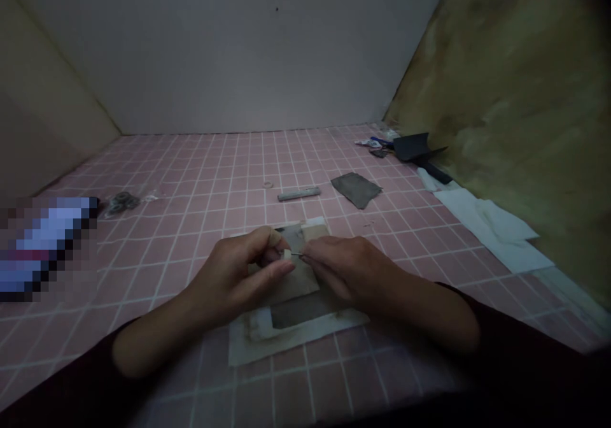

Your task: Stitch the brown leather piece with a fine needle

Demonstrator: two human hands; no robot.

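My left hand pinches a small pale piece between thumb and fingers; its exact kind is too small to make out. Across from it, my right hand grips a thin metal rod, whose tip meets the pale piece or lies right beside it. Most of the rod is hidden in the right fingers. Both hands hover over stacked grey-brown sheets that look like sandpaper. Under these lies a stained white sheet.
Beyond the hands lie a pale ring, a grey cylindrical stick and a dark rough sheet. A black scoop-like object and white papers line the right wall. At left are a bag of dark rings and a pixelated screen.
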